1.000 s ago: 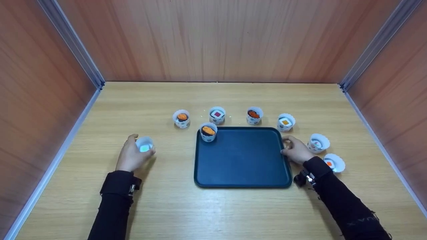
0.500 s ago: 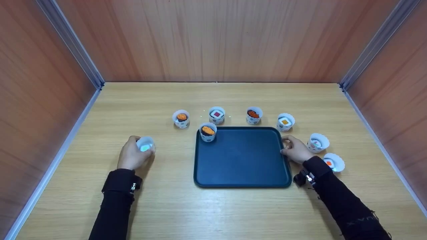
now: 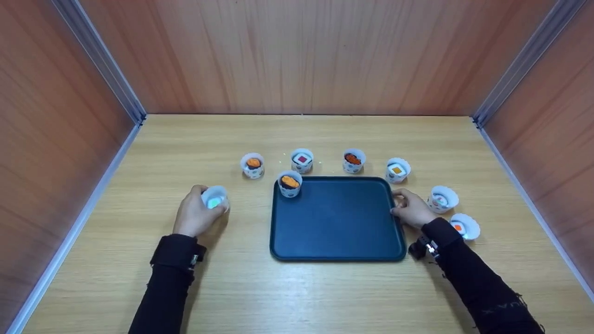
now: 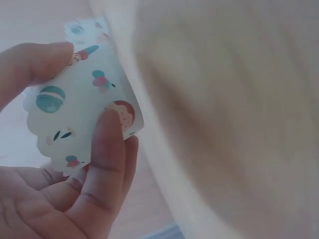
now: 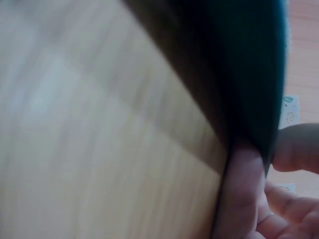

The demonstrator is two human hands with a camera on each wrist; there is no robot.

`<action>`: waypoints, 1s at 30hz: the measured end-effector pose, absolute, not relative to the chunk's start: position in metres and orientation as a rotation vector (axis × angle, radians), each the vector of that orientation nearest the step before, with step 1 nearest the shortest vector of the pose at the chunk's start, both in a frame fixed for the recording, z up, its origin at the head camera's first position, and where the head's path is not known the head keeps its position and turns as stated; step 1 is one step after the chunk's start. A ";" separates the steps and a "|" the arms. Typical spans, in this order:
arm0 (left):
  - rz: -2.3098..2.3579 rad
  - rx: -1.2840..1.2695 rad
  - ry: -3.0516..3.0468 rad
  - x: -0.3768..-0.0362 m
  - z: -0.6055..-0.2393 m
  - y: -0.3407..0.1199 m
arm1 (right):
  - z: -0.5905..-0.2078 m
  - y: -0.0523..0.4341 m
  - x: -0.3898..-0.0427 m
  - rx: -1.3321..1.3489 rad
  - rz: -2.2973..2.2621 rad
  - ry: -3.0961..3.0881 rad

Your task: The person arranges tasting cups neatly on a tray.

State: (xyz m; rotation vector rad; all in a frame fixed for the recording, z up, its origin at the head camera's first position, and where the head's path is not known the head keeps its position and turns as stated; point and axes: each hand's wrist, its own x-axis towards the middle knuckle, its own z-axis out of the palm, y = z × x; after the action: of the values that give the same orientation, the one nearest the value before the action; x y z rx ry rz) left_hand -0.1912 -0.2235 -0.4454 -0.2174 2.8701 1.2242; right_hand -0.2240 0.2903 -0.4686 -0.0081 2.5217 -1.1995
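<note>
My left hand (image 3: 191, 215) holds a white paper baking cup (image 3: 215, 193) with a pale greenish piece inside, left of the tray. In the left wrist view, thumb and fingers grip the cup's printed side (image 4: 75, 109), which bears macaron and flower pictures. At the right edge of the dark blue-green tray (image 3: 336, 222), my right hand (image 3: 414, 211) pinches the rim; the right wrist view shows thumb and fingers on either side of the tray edge (image 5: 254, 74). A paper cup with an orange-topped piece (image 3: 289, 183) stands on the tray's far left corner.
Behind the tray, several similar cups stand in a row, among them a left cup (image 3: 252, 166) and a yellow-topped one (image 3: 397, 170). Two more, a nearer cup (image 3: 465, 226) and a farther cup (image 3: 443, 199), stand beside my right wrist. Wooden walls (image 3: 301, 55) enclose the table.
My left hand has moved slightly right, toward the tray, carrying its paper cup. The right hand, the tray and the other cups have stayed where they were.
</note>
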 end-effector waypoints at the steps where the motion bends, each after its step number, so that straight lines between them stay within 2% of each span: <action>1: 1.236 -0.201 2.873 -0.192 -0.443 -0.219 | -0.469 0.290 -0.224 -0.012 -1.200 2.521; 16: 1.337 0.194 2.882 -0.203 -0.410 -0.109 | -0.468 0.291 -0.224 -0.020 -1.215 2.508; 24: 1.281 0.441 2.887 -0.217 -0.416 -0.053 | -0.469 0.291 -0.224 -0.018 -1.209 2.507; 30: 1.207 0.449 2.838 -0.230 -0.424 -0.025 | -0.468 0.290 -0.224 0.002 -1.199 2.504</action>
State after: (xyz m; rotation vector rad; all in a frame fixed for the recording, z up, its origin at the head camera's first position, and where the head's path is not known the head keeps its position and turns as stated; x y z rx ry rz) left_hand -0.2301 -0.0248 -0.4244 0.4490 2.8377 1.2075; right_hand -0.2239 0.2902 -0.4684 0.0021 2.5037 -1.1990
